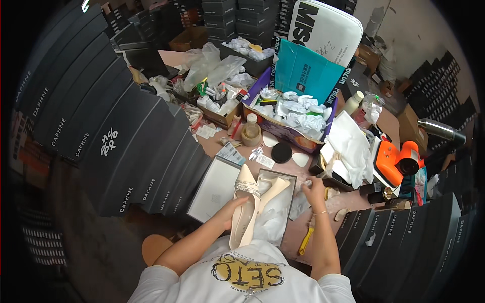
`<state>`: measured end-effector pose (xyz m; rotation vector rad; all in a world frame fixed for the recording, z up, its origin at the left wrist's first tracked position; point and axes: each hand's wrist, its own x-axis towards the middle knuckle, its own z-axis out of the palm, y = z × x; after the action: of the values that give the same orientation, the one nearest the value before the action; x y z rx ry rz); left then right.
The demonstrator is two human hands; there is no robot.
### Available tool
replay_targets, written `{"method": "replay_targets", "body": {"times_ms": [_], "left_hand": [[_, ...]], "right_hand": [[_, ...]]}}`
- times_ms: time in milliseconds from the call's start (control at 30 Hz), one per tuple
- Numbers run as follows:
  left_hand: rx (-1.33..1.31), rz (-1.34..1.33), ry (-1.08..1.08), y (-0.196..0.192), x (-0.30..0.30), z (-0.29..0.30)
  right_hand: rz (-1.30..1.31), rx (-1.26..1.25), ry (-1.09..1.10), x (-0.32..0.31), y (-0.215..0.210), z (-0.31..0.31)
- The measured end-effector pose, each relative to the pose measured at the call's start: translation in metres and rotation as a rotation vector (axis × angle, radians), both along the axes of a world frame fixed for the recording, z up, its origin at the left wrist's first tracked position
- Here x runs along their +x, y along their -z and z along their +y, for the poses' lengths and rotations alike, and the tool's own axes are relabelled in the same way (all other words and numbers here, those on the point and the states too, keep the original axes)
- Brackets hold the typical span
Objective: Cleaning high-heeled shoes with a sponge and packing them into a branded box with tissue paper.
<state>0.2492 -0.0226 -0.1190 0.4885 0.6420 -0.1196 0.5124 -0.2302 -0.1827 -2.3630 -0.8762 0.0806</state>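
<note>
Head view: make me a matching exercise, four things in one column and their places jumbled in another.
Things
1. Cream pointed shoe with a decorated strap
2. Round flat black disc
3. Slim yellow tool
4. Flat turquoise cardboard panel

Places
A. Beside the right forearm
B. Upright behind crumpled white paper
C. Gripped by the left hand
D. Between two flat white rounded pieces

Pairs: 1-C; 2-D; 3-A; 4-B

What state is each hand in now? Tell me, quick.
Left hand: closed on a shoe.
Right hand: at pale wrapping; whether it grips cannot be told.
</note>
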Motion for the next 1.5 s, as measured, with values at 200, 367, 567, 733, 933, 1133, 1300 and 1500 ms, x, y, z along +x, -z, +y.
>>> {"method": "replay_targets", "body": {"times_ms": [200,367,567,733,933,1133,1300,1500], "left_hand": [[-0.095,-0.109,-0.005,-0.019,0.017,-0.028],[0.358,-0.095,-0.074,-0.018,0.019,-0.062],[0.226,-0.046,0.026,-0.006,0.014,-0.067],[0.154,-0.097,0.112,-0.006,0.003,-0.055],[0.306,-0.067,0.105,-0.003,-0.014,0.009],[1.907,-0.060,0.073,0.008,-0.027,0.048],[1.808,-0.632,1.192,0.032,-0.014,-0.045],[1.468,-0.435,1.239,0.030,-0.011,-0.041]], "right_hand": [[0.520,0.365,-0.256,-0.137,-0.138,0.031],[-0.110,0.116,-0.157,-0.169,-0.115,0.049],[-0.069,-0.043,-0.023,-0.159,-0.101,0.056],[0.341,0.220,-0.103,-0.139,-0.090,0.055],[0.646,0.320,-0.301,-0.110,-0.113,0.068],[-0.284,-0.252,-0.445,-0.089,-0.031,0.057],[-0.394,-0.379,-0.678,-0.084,-0.004,0.089],[-0.292,-0.393,-0.428,-0.035,-0.082,0.083]]}}
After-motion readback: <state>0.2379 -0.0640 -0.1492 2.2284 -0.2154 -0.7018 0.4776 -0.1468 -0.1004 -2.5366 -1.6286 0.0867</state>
